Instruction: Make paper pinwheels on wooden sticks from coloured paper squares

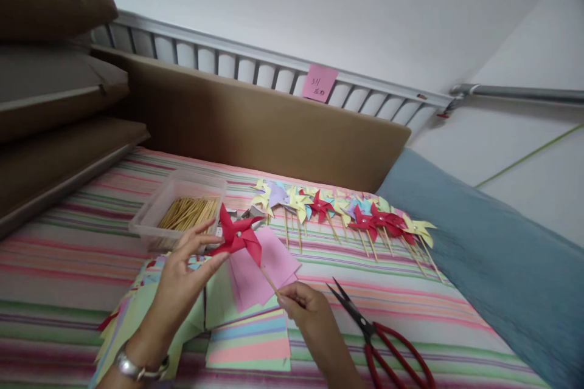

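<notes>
A red paper pinwheel [238,236] on a thin wooden stick is raised above the striped cloth. My right hand [310,313] is closed in a pinch around the lower part of the stick. Beside the red blades is my left hand [189,267], its thumb and fingers apart; the thumb is at the lower left blade, and whether it presses on it is hard to tell. Behind the pinwheel lie pink paper squares [267,261]. Below them rests a stack of multicoloured paper strips or sheets [250,346]. Scissors with red handles [365,323] lie partly open to the right of my right hand.
A clear plastic box [146,219] holds wooden sticks [189,213]. Several finished pinwheels [322,206] lie in a row at the back. Pale green paper [223,298] lies under my left arm. Cardboard boxes [55,85] are stacked at left; a cardboard panel [264,127] stands before the radiator.
</notes>
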`<action>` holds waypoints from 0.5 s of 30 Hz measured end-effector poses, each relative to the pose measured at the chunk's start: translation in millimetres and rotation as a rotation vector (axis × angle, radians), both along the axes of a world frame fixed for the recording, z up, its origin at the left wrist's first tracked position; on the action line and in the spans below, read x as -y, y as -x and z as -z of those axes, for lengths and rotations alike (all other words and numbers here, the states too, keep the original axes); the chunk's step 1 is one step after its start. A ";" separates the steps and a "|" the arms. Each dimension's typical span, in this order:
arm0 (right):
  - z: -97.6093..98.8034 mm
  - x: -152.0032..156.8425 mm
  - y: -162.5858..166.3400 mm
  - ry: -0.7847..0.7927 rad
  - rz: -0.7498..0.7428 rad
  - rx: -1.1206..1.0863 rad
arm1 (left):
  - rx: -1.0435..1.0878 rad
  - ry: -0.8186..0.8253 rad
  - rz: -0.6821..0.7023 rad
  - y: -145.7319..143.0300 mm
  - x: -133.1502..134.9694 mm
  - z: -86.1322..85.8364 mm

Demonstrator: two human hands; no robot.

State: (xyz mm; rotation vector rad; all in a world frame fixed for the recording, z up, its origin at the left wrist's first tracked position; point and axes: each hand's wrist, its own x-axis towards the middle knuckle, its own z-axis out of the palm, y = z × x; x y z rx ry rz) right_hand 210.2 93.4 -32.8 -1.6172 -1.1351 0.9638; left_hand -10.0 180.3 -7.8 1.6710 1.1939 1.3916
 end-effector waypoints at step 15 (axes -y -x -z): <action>-15.4 7.7 -19.4 0.056 -0.116 0.107 | -0.096 -0.015 0.134 14.9 -13.6 0.4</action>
